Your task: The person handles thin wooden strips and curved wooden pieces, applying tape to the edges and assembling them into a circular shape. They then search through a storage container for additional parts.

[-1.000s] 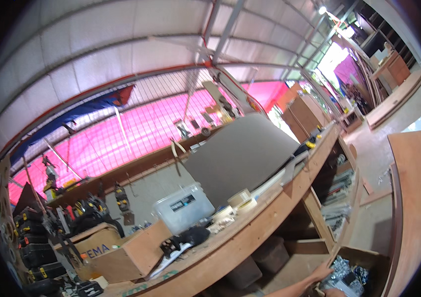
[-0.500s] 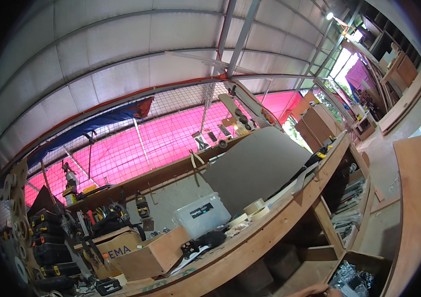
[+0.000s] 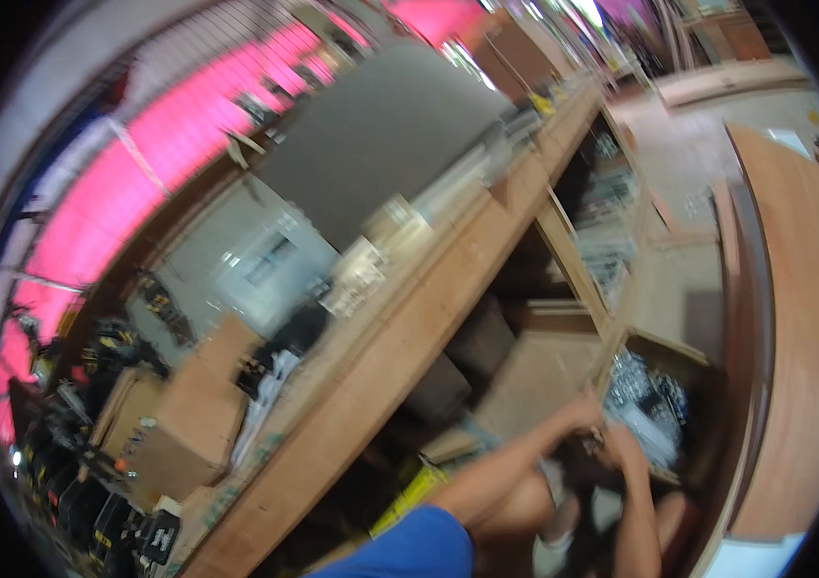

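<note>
Low at the right, my left hand point(image 3: 580, 414) and my right hand point(image 3: 619, 446) meet in front of an open wooden box point(image 3: 671, 345). Both look closed, fingers curled around something small between them. Blur hides what it is. Clear plastic packets point(image 3: 645, 414) of small metallic-looking parts fill the box, right beside my hands. My left arm, in a blue sleeve, reaches in from the lower edge, and my right forearm rises from below.
A long wooden workbench point(image 3: 409, 385) slants across the view, carrying a clear plastic case point(image 3: 270, 270), a cardboard box point(image 3: 125, 409), tape rolls point(image 3: 395, 226) and a large grey panel point(image 3: 390, 135). Shelves below hold more packets point(image 3: 607, 241). A tall wooden board point(image 3: 794, 337) stands at the right.
My view has swung down and to the right, so the bench appears steeper and further left. Both my hands and forearms now show; earlier only part of a hand showed at the bottom edge.
</note>
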Demonstrator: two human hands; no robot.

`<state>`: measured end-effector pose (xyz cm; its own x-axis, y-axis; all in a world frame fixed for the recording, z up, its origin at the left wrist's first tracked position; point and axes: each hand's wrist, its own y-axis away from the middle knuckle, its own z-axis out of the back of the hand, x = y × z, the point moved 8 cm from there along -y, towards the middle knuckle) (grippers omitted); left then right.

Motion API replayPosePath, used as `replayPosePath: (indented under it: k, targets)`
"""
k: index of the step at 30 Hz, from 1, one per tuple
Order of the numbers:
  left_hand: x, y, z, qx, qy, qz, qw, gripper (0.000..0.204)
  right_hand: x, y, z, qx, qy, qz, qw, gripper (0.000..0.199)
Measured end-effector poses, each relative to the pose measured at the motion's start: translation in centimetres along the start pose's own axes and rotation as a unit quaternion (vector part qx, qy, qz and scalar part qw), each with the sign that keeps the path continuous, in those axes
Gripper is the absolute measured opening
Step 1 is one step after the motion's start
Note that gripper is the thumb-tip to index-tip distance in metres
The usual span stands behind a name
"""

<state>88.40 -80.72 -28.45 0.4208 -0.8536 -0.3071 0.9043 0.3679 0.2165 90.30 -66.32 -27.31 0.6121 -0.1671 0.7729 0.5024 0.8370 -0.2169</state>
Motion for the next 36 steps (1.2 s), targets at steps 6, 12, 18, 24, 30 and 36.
replayPosePath:
  k: [6, 12, 18, 24, 30, 36]
  targets:
    - [1.7, 2.7, 1.5, 0.130, 0.026, -0.018, 0.991, 0.130, 1.9, -0.7, -1.0, 0.000, -0.066, -0.054, 0.996, 0.029]
    - [4.4, 1.0, 8.4, 0.221, 0.192, -0.017, 0.956, 0.084, 1.4, 0.7, 0.2, 0.042, -0.003, -0.140, 0.989, 0.027]
    - [24.2, -6.3, 22.0, -0.337, -0.239, 0.096, 0.906, 0.043, 1.5, 0.2, 0.0, 0.051, -0.033, -0.154, 0.986, 0.026]
    - [33.0, -12.9, 22.2, -0.306, -0.321, 0.045, 0.895, 0.055, 1.1, -0.4, 1.0, 0.055, -0.019, -0.181, 0.982, 0.031]
    - [38.3, -17.3, 23.2, -0.182, -0.333, 0.100, 0.920, 0.040, 0.1, -0.4, 0.9, -0.002, -0.034, -0.144, 0.989, 0.034]
    - [27.2, -14.1, 21.0, -0.164, -0.394, 0.035, 0.904, 0.038, -0.9, -0.4, 1.4, 0.016, -0.006, -0.163, 0.986, 0.037]
